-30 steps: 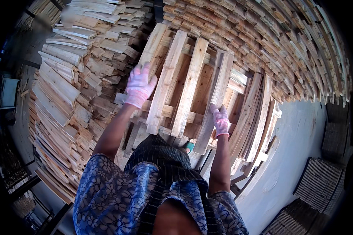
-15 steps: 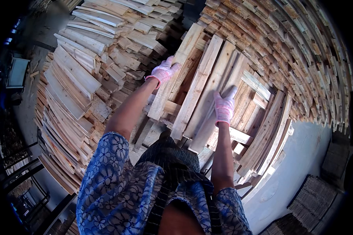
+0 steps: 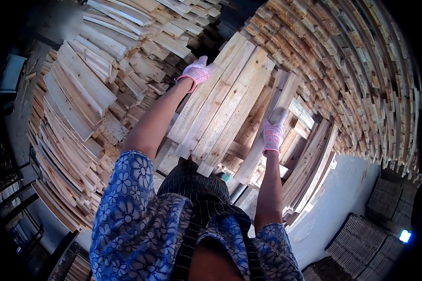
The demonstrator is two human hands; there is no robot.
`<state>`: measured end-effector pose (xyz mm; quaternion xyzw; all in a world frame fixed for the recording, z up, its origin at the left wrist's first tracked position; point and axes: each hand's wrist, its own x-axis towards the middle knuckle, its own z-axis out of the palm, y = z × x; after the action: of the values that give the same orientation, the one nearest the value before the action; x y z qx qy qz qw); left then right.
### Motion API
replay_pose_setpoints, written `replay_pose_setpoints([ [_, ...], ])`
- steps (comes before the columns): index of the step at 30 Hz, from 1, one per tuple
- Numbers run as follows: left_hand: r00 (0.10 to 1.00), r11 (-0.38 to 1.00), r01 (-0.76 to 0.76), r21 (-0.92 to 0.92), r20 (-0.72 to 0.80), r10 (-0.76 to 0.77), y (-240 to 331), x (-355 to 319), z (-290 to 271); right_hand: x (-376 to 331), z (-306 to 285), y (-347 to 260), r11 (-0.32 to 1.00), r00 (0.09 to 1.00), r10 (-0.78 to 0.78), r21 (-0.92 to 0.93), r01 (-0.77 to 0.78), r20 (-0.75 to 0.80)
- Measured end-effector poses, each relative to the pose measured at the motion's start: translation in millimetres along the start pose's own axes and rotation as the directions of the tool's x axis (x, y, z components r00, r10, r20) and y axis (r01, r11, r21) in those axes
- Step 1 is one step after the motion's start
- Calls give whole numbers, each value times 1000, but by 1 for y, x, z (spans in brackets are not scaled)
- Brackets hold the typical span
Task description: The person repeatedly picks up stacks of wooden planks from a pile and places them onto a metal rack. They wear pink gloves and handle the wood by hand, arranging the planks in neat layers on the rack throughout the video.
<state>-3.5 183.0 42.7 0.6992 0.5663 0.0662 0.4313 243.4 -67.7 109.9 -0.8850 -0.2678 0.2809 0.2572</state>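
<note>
Pallet lifted higher against the stacks

Head view: pallet (image 3: 229,107) of pale slats stood tilted up in front of the person, its top edge raised further than half a second before, when it sat lower between the arms. Left hand (image 3: 197,71), in a pink-and-white glove, had slid up to the outer slat near the top and was curled round its edge. Right hand (image 3: 273,133), gloved the same, was closed round a slat on the pallet's right side, lower down. Both arms were stretched further out. Judged from this, the lift was well under way, with the load wholly borne by the hands.

Containers: none seen. Loose board stacks (image 3: 84,107) stood at left, and a wall of stacked pallets (image 3: 361,79) curved over at right, just behind the held one.
</note>
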Motion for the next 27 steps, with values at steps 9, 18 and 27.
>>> replay_pose_setpoints([
  [9, 992, 990, 120, 72, 21, -121, 28, 13, 31, 1, 83, 15, 987, 992, -122, -106, 117, -39],
  [18, 841, 836, -289, 467, -294, 455, 36, -55, 33, 2, 64, 29, 729, 958, -282, 638, 249, -51],
  [27, 546, 391, -810, 437, 317, 776, -24, -274, 108, -7, 18, 16, 745, 941, -312, -648, 158, -129],
])
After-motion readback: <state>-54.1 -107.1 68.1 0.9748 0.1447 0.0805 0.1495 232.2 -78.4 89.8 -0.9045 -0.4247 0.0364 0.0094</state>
